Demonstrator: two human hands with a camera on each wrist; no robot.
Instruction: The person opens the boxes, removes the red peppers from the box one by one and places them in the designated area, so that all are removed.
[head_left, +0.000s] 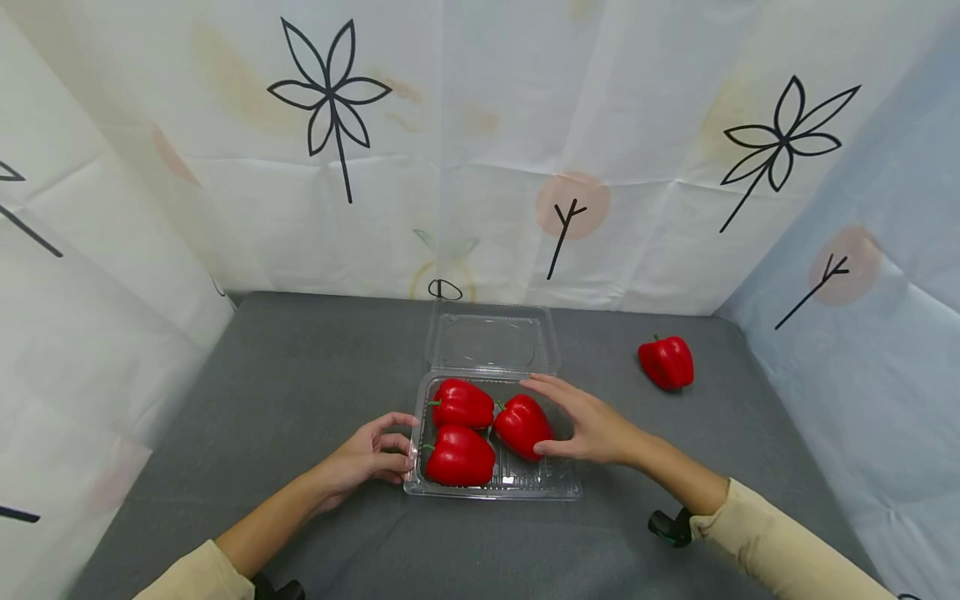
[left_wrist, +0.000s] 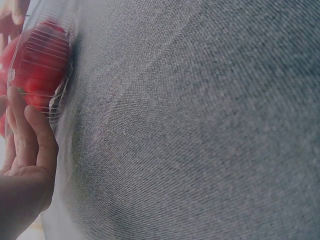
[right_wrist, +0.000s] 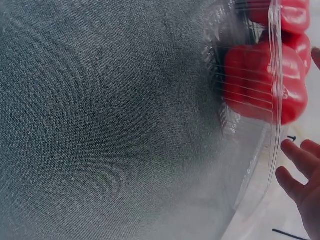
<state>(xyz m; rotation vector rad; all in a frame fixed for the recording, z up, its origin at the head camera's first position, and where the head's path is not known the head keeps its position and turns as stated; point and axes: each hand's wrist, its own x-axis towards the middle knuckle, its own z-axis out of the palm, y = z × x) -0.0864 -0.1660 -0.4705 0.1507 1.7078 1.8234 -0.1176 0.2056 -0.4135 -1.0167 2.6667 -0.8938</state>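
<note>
Red peppers lie three together in the clear container; settling the right pepper appears in hand, and the next move probably calls for reaching the far-right pepper. Left hand, fingers loosely spread, touches the container's left rim; right hand is spread around the right pepper, contact unclear.

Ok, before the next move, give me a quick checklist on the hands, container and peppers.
1. Lid open: ok, folded back.
2. Left hand at container: ok, fingertips at its left rim.
3. Right hand free of the nearest pepper: cannot tell, thumb overlaps it in the head view.
4. All peppers inside: not ok, three in, a loose pepper lies right on the table.
5. Container firmly held: cannot tell.
</note>
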